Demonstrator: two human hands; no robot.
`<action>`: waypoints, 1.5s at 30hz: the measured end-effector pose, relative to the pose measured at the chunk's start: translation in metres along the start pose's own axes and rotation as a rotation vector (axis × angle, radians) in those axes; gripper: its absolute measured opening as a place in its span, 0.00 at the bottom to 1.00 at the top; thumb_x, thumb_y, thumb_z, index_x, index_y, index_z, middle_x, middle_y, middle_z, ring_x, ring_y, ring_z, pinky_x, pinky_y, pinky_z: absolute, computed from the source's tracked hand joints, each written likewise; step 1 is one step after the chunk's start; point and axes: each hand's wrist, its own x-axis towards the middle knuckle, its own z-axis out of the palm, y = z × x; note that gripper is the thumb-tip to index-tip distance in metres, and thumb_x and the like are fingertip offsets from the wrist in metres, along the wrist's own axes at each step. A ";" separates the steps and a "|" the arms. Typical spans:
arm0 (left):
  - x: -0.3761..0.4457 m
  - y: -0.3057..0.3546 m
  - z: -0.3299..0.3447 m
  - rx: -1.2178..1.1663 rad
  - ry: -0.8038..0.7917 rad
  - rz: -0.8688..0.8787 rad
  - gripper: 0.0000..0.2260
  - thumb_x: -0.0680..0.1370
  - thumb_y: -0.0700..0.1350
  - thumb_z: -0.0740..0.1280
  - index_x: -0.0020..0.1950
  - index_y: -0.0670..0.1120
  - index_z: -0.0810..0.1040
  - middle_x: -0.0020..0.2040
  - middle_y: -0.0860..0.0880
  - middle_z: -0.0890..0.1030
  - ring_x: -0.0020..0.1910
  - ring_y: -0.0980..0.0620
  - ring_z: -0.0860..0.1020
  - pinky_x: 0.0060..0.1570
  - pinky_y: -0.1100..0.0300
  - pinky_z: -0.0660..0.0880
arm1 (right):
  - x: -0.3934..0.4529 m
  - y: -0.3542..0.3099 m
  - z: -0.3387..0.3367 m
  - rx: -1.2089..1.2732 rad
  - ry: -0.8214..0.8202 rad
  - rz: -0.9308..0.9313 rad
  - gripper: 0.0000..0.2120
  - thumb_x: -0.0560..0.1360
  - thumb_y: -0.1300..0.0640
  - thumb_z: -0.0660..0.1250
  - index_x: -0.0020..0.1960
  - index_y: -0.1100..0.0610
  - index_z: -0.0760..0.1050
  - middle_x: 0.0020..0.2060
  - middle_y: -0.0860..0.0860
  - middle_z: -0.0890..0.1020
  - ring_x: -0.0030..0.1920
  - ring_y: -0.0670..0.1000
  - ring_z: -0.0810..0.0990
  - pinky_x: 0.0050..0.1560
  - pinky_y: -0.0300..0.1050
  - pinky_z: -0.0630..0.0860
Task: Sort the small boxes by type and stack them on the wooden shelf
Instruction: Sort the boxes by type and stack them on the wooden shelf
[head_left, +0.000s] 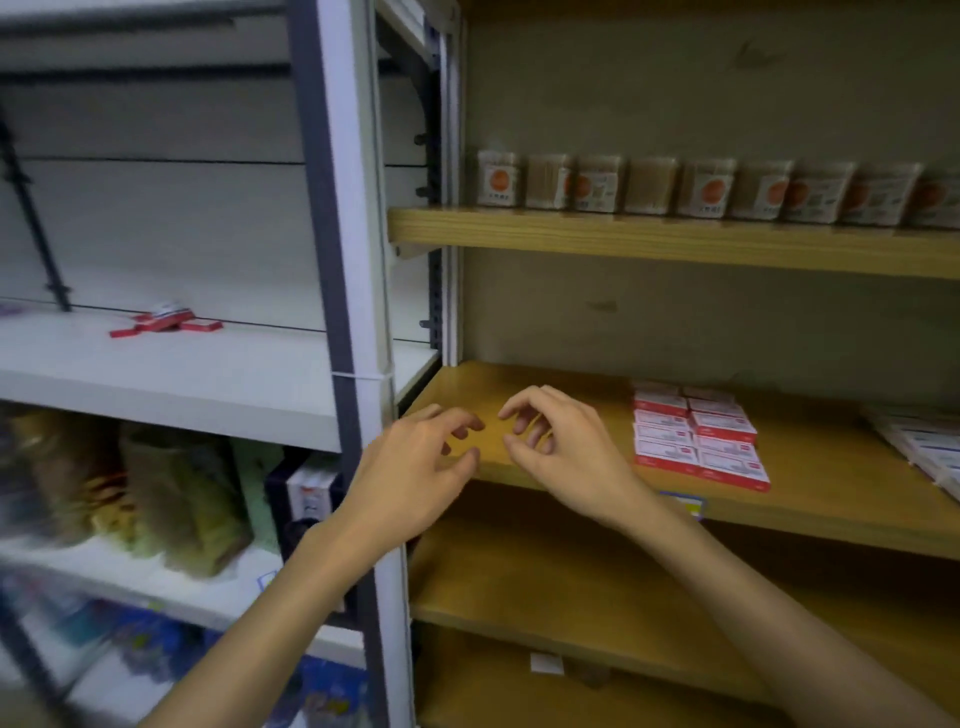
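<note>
Both grips loosely curled, holding nothing: left hand, right hand | over light wooden shelf front edge | stacked red-and-white small boxes right of it | loose red-and-white boxes up-left, nearer left hand

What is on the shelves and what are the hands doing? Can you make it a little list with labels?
left hand: fingers loosely curled, holding nothing, by the wooden shelf's front edge
right hand: fingers loosely curled, holding nothing, over the wooden shelf
wooden shelf: middle board, bare at its left end
red and white boxes: stacked in neat rows on the wooden shelf
loose red boxes: scattered on the white shelf
white shelf: left of the wooden one
jars: one row on the upper wooden board
</note>
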 end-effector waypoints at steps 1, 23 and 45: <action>-0.007 -0.013 -0.011 0.007 0.009 -0.003 0.12 0.80 0.54 0.65 0.63 0.58 0.77 0.52 0.61 0.76 0.46 0.61 0.76 0.43 0.62 0.74 | 0.005 -0.014 0.012 0.002 -0.003 -0.012 0.07 0.77 0.56 0.70 0.53 0.46 0.77 0.47 0.44 0.77 0.44 0.44 0.78 0.41 0.35 0.76; -0.051 -0.327 -0.177 0.096 0.005 -0.081 0.17 0.80 0.58 0.63 0.68 0.59 0.72 0.61 0.56 0.76 0.56 0.57 0.76 0.55 0.55 0.78 | 0.138 -0.199 0.267 -0.048 -0.047 0.017 0.06 0.76 0.55 0.67 0.52 0.47 0.76 0.42 0.41 0.80 0.42 0.44 0.79 0.47 0.45 0.79; 0.075 -0.643 -0.227 0.181 -0.159 -0.184 0.10 0.78 0.55 0.66 0.57 0.57 0.80 0.54 0.55 0.78 0.52 0.53 0.77 0.48 0.56 0.74 | 0.376 -0.224 0.434 -0.100 0.070 0.068 0.06 0.73 0.59 0.67 0.44 0.49 0.80 0.38 0.38 0.81 0.39 0.44 0.80 0.48 0.47 0.78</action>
